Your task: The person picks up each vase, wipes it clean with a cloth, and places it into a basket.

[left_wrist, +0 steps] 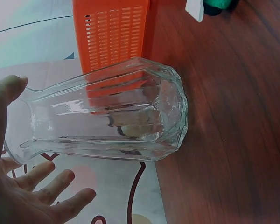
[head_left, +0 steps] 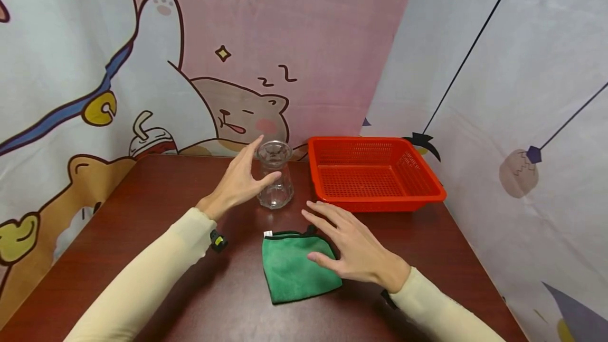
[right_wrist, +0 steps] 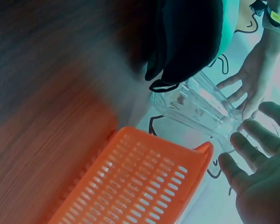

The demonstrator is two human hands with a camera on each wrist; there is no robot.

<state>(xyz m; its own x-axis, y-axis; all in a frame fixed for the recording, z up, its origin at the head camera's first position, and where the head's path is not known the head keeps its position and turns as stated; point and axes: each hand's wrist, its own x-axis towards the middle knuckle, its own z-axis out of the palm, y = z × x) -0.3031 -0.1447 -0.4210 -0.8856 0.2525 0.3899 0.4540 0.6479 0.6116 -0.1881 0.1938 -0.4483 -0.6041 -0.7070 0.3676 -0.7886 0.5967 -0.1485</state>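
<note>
A clear glass vase [head_left: 276, 186] with a flared rim stands upright on the table. My left hand [head_left: 242, 176] is beside its neck, thumb and fingers spread apart; whether skin touches glass I cannot tell. In the left wrist view the vase [left_wrist: 116, 112] fills the middle, its faceted base on the wood. Nearer to me lies a green cloth pouch [head_left: 296, 268] with black edging and a white tag. Over the pouch's right side hovers my right hand [head_left: 353, 244], its fingers extended and holding nothing. The right wrist view shows the pouch's dark edge [right_wrist: 186, 42] in front of the vase.
A red perforated plastic basket [head_left: 380, 202] sits at the back right of the dark wooden table [head_left: 228, 300], right of the vase. Cartoon-printed cloth [head_left: 323, 41] hangs directly behind the table and along its sides.
</note>
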